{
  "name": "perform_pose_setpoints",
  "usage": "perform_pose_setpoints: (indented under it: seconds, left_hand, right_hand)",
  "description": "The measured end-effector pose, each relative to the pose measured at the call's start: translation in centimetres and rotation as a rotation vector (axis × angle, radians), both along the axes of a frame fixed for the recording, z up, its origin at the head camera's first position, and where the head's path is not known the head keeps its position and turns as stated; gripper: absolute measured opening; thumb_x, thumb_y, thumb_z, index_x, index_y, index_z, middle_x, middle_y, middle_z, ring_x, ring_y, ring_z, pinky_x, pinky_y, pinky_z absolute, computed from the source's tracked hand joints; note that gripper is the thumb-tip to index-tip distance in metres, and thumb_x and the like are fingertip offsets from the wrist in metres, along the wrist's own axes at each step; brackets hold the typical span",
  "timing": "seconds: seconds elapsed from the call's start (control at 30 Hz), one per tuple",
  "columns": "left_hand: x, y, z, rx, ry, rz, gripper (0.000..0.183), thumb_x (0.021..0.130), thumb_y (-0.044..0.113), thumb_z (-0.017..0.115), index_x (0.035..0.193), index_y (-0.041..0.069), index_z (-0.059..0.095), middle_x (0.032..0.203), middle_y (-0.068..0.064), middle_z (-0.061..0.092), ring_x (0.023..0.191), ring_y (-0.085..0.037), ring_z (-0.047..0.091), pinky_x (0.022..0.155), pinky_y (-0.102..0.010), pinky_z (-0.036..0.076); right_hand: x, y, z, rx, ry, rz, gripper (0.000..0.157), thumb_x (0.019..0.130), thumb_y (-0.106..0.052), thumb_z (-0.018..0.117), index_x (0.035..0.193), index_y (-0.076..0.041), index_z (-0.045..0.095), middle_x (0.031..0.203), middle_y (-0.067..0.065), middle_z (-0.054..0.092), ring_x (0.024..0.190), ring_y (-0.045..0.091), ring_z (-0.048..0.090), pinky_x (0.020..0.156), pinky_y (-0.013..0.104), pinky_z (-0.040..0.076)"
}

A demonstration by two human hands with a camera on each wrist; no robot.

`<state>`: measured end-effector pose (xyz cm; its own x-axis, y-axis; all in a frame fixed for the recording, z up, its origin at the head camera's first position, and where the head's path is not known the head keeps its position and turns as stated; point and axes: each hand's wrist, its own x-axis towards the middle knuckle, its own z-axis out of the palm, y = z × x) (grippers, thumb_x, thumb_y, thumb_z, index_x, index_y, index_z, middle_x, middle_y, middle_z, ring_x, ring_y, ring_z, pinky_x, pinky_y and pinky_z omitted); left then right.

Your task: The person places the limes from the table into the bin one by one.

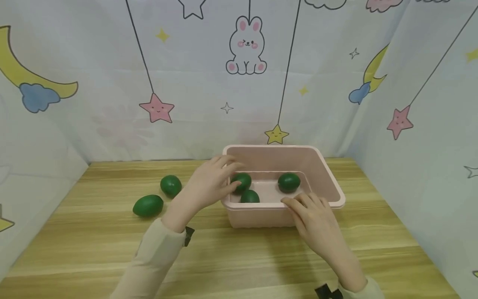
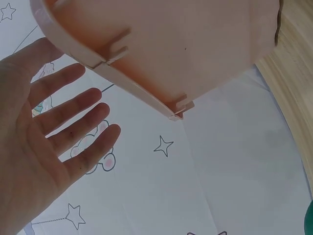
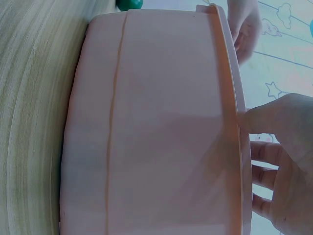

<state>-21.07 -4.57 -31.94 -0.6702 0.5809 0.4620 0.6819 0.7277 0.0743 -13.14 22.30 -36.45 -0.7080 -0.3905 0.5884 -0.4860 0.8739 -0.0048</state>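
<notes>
A pale pink plastic bin (image 1: 261,219) stands on the wooden table with three smooth green egg-shaped objects inside. One (image 1: 289,182) lies toward the right; another (image 1: 244,181) is at the left end, close to a third (image 1: 249,197) by the front wall. My left hand (image 1: 210,181) hovers over the bin's left rim, fingers spread and loosely bent, its thumb overlapping the left green object in the head view. The palm looks bare in the left wrist view. On the front rim, my right hand (image 1: 313,222) grips with its thumb at the edge and fingers over it.
Left of the bin, two more green objects lie on the table: a rounder one (image 1: 171,186) and a pointed one (image 1: 148,206). A white cloth (image 1: 209,137) printed with stars and a rabbit hangs behind the table and along both sides.
</notes>
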Motion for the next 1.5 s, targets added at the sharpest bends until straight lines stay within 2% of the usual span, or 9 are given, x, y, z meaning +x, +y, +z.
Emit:
perform_pose_setpoints:
  seconds: [0.23,0.47,0.7,0.87,1.17,1.5]
  left_hand:
    - [0.3,-1.0,-0.5,0.063,-0.015,0.050,0.039,0.084,0.032,0.062,0.120,0.019,0.055,0.124,-0.006,0.054,0.116,-0.023,0.051,0.094,-0.040,0.046]
    - [0.5,-1.8,-0.8,0.110,-0.008,0.050,0.038,0.084,0.030,0.062,0.120,0.019,0.056,0.122,-0.004,0.055,0.115,-0.021,0.050,0.095,-0.039,0.045]
    - [0.4,-3.0,-1.6,0.163,-0.008,0.092,0.042,0.083,0.030,0.064,0.122,0.016,0.056,0.124,-0.005,0.055,0.118,-0.022,0.050,0.097,-0.041,0.044]
    - [0.4,-4.1,-2.1,0.199,-0.009,0.133,0.043,0.082,0.028,0.065,0.123,0.017,0.056,0.122,-0.006,0.055,0.116,-0.024,0.051,0.093,-0.042,0.047]
    - [-0.3,-5.6,-2.9,0.219,-0.023,0.201,0.043,0.083,0.029,0.064,0.123,0.018,0.055,0.123,-0.007,0.055,0.116,-0.025,0.051,0.089,-0.043,0.048]
    - [-1.1,-7.5,-3.6,0.252,-0.031,0.202,0.041,0.083,0.026,0.065,0.121,0.013,0.056,0.121,-0.011,0.055,0.114,-0.029,0.051,0.093,-0.045,0.045]
  right_hand:
    - [0.1,0.0,0.0,0.005,0.006,-0.007,0.025,0.081,-0.015,0.064,0.105,-0.021,0.066,0.088,-0.003,0.060,0.085,0.017,0.053,0.071,0.031,0.037]
    - [0.0,0.0,-0.1,0.000,0.015,0.001,0.025,0.081,-0.016,0.063,0.105,-0.021,0.066,0.088,-0.003,0.060,0.086,0.017,0.054,0.072,0.032,0.039]
    - [0.0,0.0,-0.1,-0.003,0.003,0.001,0.025,0.082,-0.016,0.064,0.106,-0.021,0.065,0.089,-0.003,0.061,0.088,0.018,0.054,0.072,0.032,0.038]
    - [0.0,0.0,-0.1,-0.001,0.006,-0.001,0.025,0.081,-0.016,0.064,0.106,-0.021,0.065,0.089,-0.003,0.061,0.088,0.018,0.055,0.073,0.032,0.039]
    - [0.0,0.0,-0.2,-0.001,0.014,0.000,0.025,0.081,-0.017,0.063,0.106,-0.020,0.065,0.089,-0.002,0.061,0.087,0.018,0.055,0.073,0.033,0.039]
    - [-0.1,-0.2,-0.1,-0.001,0.013,0.005,0.024,0.082,-0.017,0.061,0.106,-0.020,0.065,0.089,-0.002,0.061,0.087,0.018,0.054,0.071,0.033,0.039]
